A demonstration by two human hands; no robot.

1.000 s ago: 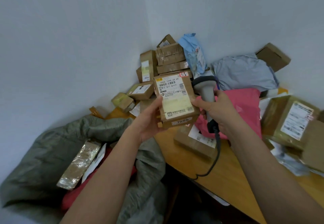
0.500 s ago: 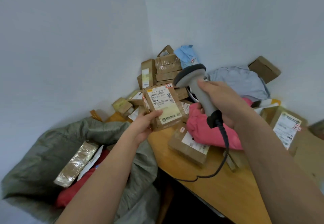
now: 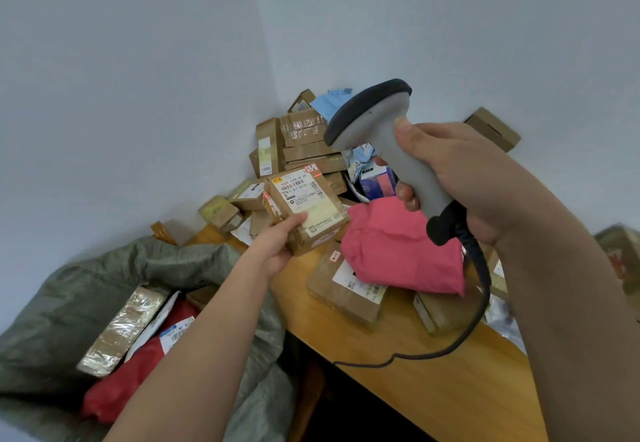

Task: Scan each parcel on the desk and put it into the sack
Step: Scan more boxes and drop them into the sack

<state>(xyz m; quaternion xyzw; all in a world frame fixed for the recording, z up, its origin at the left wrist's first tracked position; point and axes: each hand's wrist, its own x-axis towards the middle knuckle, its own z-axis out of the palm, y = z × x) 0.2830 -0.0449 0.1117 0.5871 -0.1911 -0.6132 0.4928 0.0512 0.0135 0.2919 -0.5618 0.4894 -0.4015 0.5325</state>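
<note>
My left hand [image 3: 277,244] grips a small cardboard parcel [image 3: 308,209] by its lower left corner, label side up, above the desk's left end. A red scan line lies across the top of its label. My right hand [image 3: 446,178] holds a grey handheld scanner [image 3: 377,136] by the handle, raised above and to the right of the parcel, its head pointing down-left at it. The grey-green sack [image 3: 79,303] lies open at the lower left and holds a taped parcel [image 3: 121,330] and a red bag [image 3: 138,379].
The wooden desk [image 3: 433,382] carries a pink bag [image 3: 398,247], flat boxes [image 3: 346,289] beneath it, and a stack of cardboard boxes [image 3: 304,143] in the wall corner. The scanner's black cable [image 3: 450,341] loops over the desk's front edge. More parcels [image 3: 620,254] sit at the right.
The scanner has risen and swung its head toward the parcel. My left hand has carried the parcel lower and farther out, and a red scan line now shows on the label.
</note>
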